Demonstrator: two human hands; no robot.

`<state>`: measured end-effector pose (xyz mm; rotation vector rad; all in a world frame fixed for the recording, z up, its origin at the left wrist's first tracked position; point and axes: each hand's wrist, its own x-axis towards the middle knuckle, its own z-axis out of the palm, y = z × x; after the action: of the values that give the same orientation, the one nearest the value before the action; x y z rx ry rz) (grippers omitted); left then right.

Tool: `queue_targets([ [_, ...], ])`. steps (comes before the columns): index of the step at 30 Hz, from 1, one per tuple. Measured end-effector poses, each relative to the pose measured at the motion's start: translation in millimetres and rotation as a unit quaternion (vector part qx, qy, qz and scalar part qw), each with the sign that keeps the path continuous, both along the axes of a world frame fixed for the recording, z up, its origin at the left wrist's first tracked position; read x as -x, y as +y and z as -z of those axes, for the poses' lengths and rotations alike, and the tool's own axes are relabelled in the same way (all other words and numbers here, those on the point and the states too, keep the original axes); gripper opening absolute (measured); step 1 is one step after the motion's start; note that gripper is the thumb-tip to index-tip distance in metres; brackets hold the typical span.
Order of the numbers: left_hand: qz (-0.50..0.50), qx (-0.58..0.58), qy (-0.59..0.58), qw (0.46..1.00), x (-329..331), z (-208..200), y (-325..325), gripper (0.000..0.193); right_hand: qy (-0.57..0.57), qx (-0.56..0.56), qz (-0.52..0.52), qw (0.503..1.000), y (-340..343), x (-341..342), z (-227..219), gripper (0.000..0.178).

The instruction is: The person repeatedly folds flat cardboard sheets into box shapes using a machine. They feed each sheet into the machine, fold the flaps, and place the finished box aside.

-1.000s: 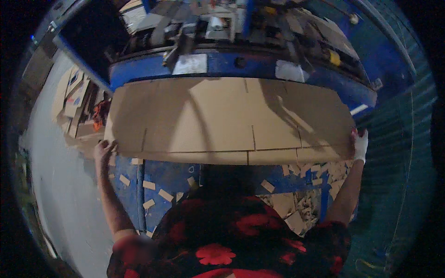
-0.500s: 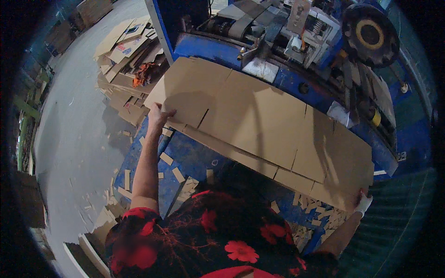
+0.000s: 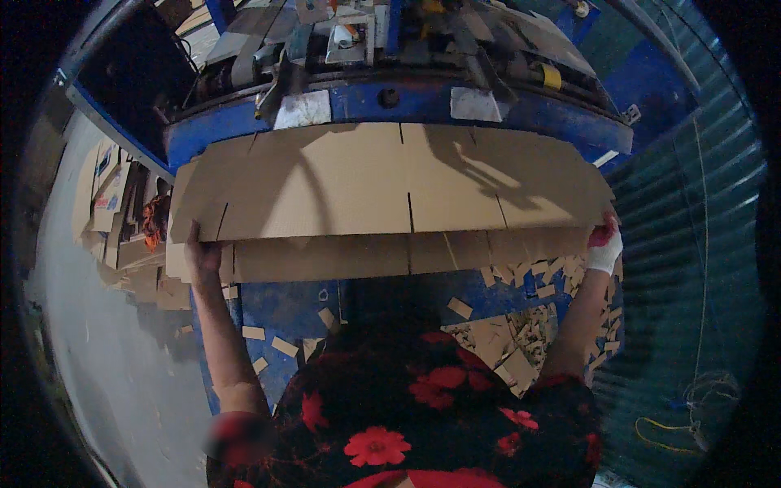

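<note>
A wide brown cardboard sheet (image 3: 358, 183) with several dark slots cut into it spans the space between my hands. My left hand (image 3: 203, 252) grips its near left corner, thumb on top. At the near right corner my right hand (image 3: 604, 244), partly covered in white wrapping with red at the fingers, closes on the same sheet. Below its near edge shows a second cardboard layer (image 3: 325, 259); whether it is a fold or another sheet I cannot tell. The far edge lies along the blue front beam of a machine (image 3: 358, 99).
Cardboard offcuts (image 3: 285, 346) lie scattered on the blue surface (image 3: 268, 305), thicker at the right. A stack of flat cardboard (image 3: 122, 203) with an orange bundle (image 3: 156, 213) stands at left. Corrugated green sheeting (image 3: 675, 285) runs along the right, near a coiled cord (image 3: 704, 398).
My view has swung to the right, so the machine now lies straight ahead. The cardboard sheet has gone from slanting to nearly level across the view, both hands still holding it.
</note>
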<state>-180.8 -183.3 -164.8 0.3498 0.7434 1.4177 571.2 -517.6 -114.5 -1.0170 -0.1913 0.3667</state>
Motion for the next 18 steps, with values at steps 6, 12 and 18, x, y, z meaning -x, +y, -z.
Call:
queue_targets([
  [6, 0.081, -0.093, 0.562, 0.818, 15.7, -15.9, -54.0, 0.05, 0.039, 0.027, -0.015, 0.999, -3.6, 75.8, -15.3, 0.033],
  [12, 0.003, -0.187, 0.585, 0.789, -10.3, -20.3, -124.5, 0.037, -0.27, 0.264, -0.035, 0.925, -18.7, 201.8, -61.5, 0.032],
  [18, -0.026, -0.457, 0.735, 0.5, -57.7, -9.5, -123.8, 0.046, -0.783, 0.384, -0.3, 0.386, 42.8, 308.6, -43.6, 0.06],
])
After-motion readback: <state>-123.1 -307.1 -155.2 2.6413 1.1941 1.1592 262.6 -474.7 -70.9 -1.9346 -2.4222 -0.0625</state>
